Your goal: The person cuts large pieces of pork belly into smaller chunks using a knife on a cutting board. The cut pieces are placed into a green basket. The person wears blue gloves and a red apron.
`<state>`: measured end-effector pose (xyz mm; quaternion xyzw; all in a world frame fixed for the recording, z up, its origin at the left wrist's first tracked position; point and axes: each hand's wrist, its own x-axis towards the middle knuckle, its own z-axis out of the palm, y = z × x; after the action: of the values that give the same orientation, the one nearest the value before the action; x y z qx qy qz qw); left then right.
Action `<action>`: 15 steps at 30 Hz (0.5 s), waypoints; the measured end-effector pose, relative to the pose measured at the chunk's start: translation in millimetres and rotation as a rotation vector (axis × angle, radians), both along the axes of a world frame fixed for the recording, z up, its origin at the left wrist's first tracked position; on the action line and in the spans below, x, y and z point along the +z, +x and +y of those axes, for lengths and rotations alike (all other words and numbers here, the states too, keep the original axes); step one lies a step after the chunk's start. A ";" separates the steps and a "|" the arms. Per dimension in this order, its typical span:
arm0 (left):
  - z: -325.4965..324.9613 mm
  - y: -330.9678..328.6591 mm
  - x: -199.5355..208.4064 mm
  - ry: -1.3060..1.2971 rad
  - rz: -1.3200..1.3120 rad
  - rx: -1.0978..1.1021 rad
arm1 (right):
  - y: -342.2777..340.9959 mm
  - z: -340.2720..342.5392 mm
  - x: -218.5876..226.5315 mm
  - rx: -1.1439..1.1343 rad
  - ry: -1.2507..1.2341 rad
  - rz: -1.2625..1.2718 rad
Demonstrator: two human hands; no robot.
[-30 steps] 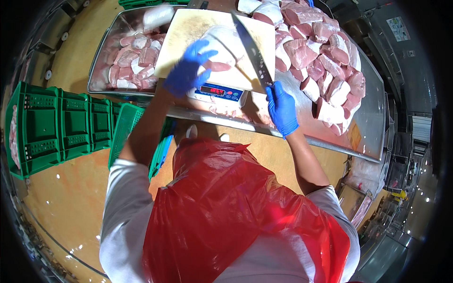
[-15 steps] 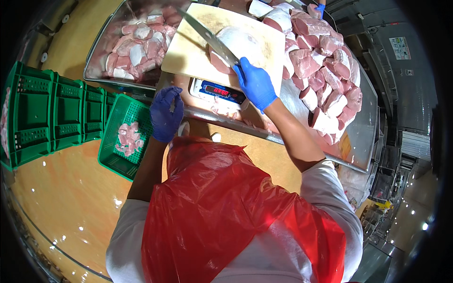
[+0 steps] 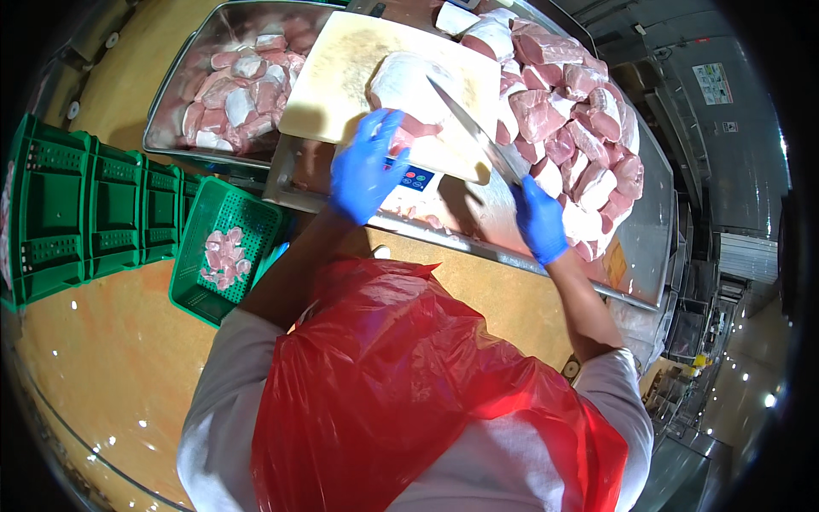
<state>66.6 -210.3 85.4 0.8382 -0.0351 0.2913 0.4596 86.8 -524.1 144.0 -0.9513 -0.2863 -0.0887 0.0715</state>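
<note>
A slab of pale, fat-topped meat [image 3: 418,84] lies on the white cutting board [image 3: 328,90]. My left hand [image 3: 365,175], in a blue glove, is at the slab's near left edge with its fingers stretched out; whether they touch the meat I cannot tell. In my blue-gloved right hand [image 3: 541,220] is the handle of a long knife [image 3: 473,128]. Its blade slants up and left over the board, the tip by the right side of the slab. Under the board's near edge shows part of a digital scale [image 3: 415,177], mostly covered by my left hand and the board.
A big heap of meat chunks [image 3: 572,102] covers the right of the metal table [image 3: 644,239]. At the left stands a metal bin [image 3: 162,128] holding cut pieces. A green crate [image 3: 192,294] with small scraps sits near my left arm, beside stacked green crates [image 3: 55,205].
My left hand has risen from beside the green crate to the slab. My right hand has moved right and down with the knife, whose blade has swung off the slab's left side.
</note>
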 end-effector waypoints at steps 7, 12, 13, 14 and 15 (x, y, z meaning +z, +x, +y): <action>-9.2 28.3 -35.4 0.408 -0.024 0.100 | 31.8 106.5 -24.5 0.066 0.156 -0.002; -4.9 23.7 -50.5 0.364 -0.054 0.165 | 45.0 154.7 -15.9 0.152 -0.007 0.092; -5.5 23.9 -51.4 0.362 -0.056 0.177 | 48.2 155.9 -15.8 0.171 -0.034 0.112; -5.1 23.8 -52.2 0.374 -0.056 0.160 | 54.8 143.3 -25.8 0.169 -0.096 0.136; -1.7 22.6 -49.8 0.385 -0.051 0.152 | 53.6 130.5 -22.3 0.148 -0.156 0.172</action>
<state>89.2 -212.0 35.7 0.9033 -0.0382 0.3342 0.2664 140.4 -393.6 121.7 -0.9344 -0.3545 0.0212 0.0280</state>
